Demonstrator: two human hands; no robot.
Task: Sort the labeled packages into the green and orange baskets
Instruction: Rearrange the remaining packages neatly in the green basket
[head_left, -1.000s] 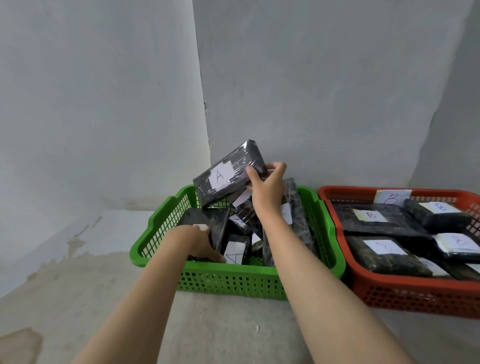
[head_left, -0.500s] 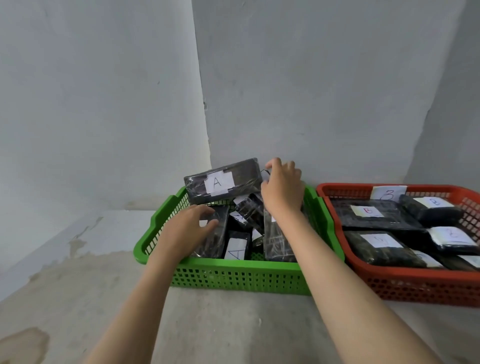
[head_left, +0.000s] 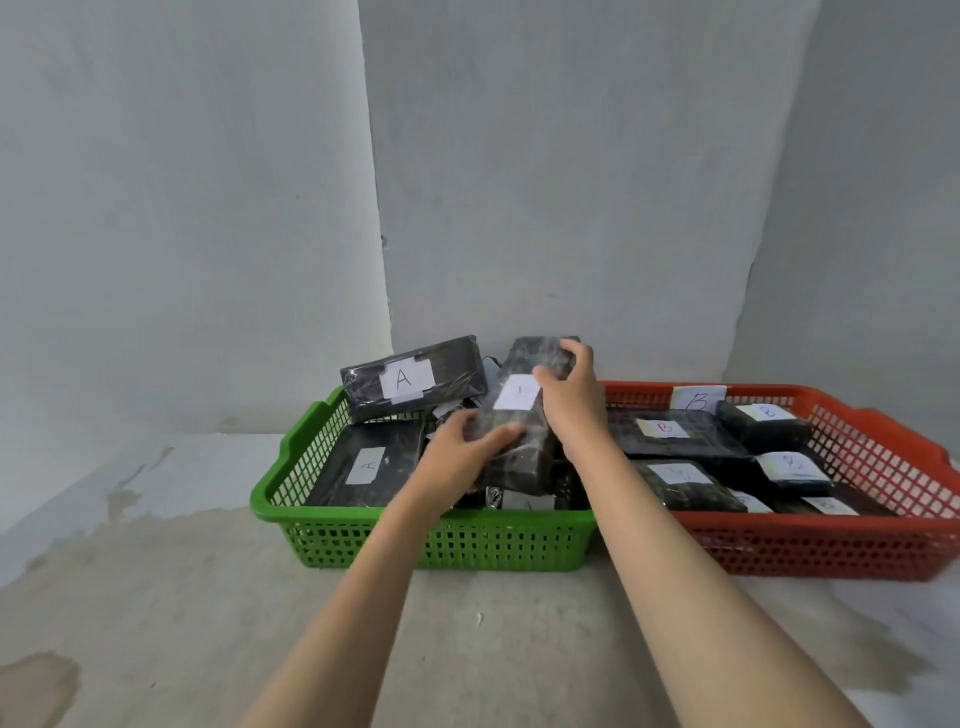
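Note:
A green basket (head_left: 291, 499) sits on the floor with several black wrapped packages in it. One package marked A (head_left: 410, 382) leans on its back rim; another A package (head_left: 363, 465) lies flat at the left. A long black package with a white label (head_left: 519, 415) stands tilted in the middle. My right hand (head_left: 571, 395) grips its top end and my left hand (head_left: 467, 452) holds its lower left side. The orange basket (head_left: 883, 540) to the right holds several packages marked B (head_left: 670, 431).
Grey walls meet in a corner right behind both baskets. A paper tag marked B (head_left: 696, 400) hangs on the orange basket's back rim. Bare stained concrete floor (head_left: 156, 597) lies in front and to the left.
My right hand let the A package rest on the back rim and took the top of the long package. My left hand moved right onto its side. The view shifted.

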